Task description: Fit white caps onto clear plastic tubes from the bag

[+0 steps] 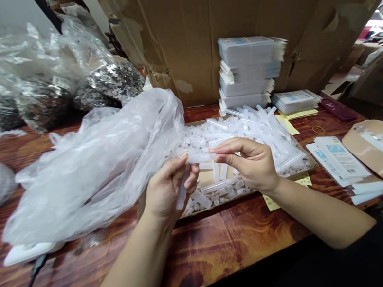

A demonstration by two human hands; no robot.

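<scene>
Between my two hands a translucent white plastic tube [199, 157] lies level, pinched at its left end by my left hand [167, 185] and at its right end by my right hand [248, 160]. A second translucent tube [182, 192] hangs down from the curled fingers of my left hand. Both hands are above a shallow cardboard tray [310, 164] heaped with loose clear tubes [248, 128] and small clear caps [223, 195]. Whether a cap sits on the held tube's right end is hidden by my fingers.
A big clear plastic bag [99, 164] slumps against the tray's left side. Bags of shiny metal parts [46, 100] stand behind it. Stacked printed cards [249, 74] rise at the back beside a large cardboard box [186, 30]. Loose cards [340, 157] and a tan board [382, 154] lie right.
</scene>
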